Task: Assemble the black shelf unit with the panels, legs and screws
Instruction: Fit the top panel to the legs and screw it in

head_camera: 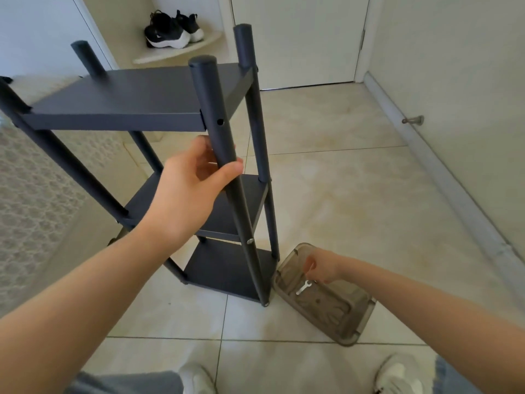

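Left grip (196, 177) clenched round the front leg (227, 172); right grip (321, 265) (in tray (355, 334)) pinching something small.

Black sneakers (170, 31) on a corner ledge (176, 52), white door (298, 38), wall doorstop (413, 120).

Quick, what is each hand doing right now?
Left hand: closed around the shelf's front leg.
Right hand: reaching into the tray; grip cannot be told.

Lighting: even, soft daylight; shadows faint. Mild sheen on floor tiles (355, 194). Focus: slightly soft overall, compression smear at patterned surface (31, 194) on the left. Wide-angle distortion bowed the frame edges.
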